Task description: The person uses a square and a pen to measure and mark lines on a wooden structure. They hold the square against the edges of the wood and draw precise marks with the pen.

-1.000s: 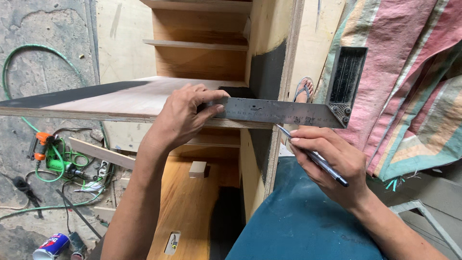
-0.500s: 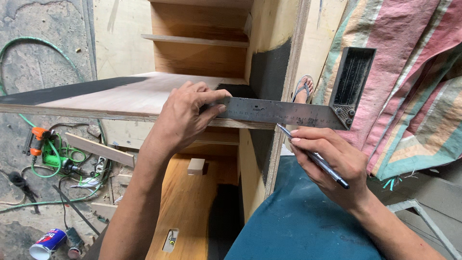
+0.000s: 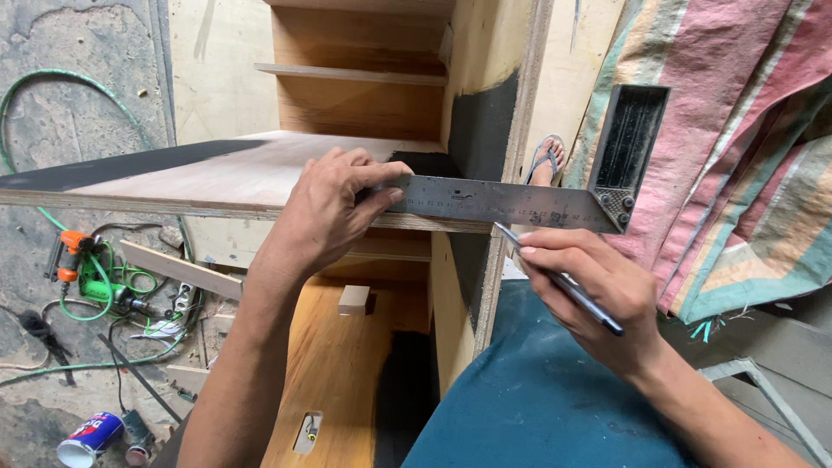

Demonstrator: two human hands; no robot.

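— Has anything shifted since half a second ago?

— Barely. Compared with that frame, the right hand (image 3: 598,290) sits a touch higher and further left, and the try square (image 3: 520,201) has slid very slightly leftward with it. Otherwise the hold is the same.

— Where is the square now?

— Its steel blade lies flat along the front edge of the plywood shelf board (image 3: 173,178), crossing over the upright plywood panel (image 3: 485,130). Its dark stock stands up at the right end, in front of the striped tarp (image 3: 745,156).

— And the left hand?

— Left hand (image 3: 334,217) presses on the blade's left end, fingers curled over the top, thumb pinching from the front.

— What do the right fingers do?

— They close around a dark pen (image 3: 563,282), gripped as for writing. Its tip points up at the blade's lower edge, just right of the upright panel; whether it touches, I cannot tell.

— Anything else around?

— A teal-clad knee (image 3: 537,390) below the right hand, a foot in a sandal (image 3: 544,160) behind the blade, a green hose (image 3: 52,87) and an orange power tool (image 3: 69,256) on the concrete floor at left, and a can (image 3: 87,438) at the bottom left corner.
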